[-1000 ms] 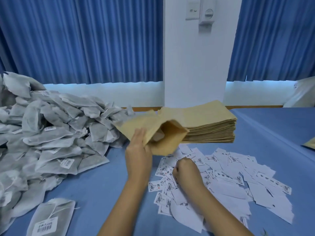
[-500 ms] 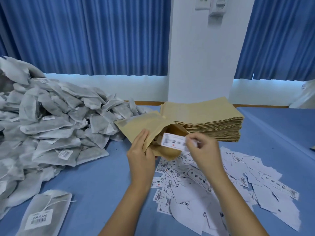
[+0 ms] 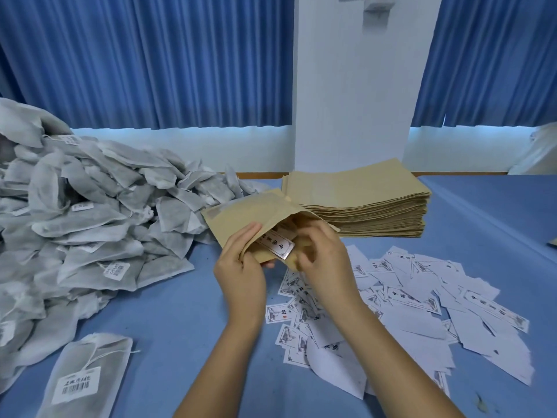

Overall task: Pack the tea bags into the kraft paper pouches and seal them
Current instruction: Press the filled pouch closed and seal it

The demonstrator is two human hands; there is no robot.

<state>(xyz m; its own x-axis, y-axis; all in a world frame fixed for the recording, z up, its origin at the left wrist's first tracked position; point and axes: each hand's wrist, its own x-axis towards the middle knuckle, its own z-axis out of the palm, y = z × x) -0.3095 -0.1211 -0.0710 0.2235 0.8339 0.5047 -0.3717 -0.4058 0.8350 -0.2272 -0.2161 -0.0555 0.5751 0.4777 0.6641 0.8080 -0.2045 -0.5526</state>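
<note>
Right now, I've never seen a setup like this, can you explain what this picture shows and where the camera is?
No machine here: a person's two bare hands, filmed by a camera worn on the head, looking down. The left hand holds an open kraft pouch; the blurred right hand is at its mouth, where a printed slip sticks out. On the blue table lie a heap of tea bags at left, a stack of pouches behind, and loose slips at right.
</note>
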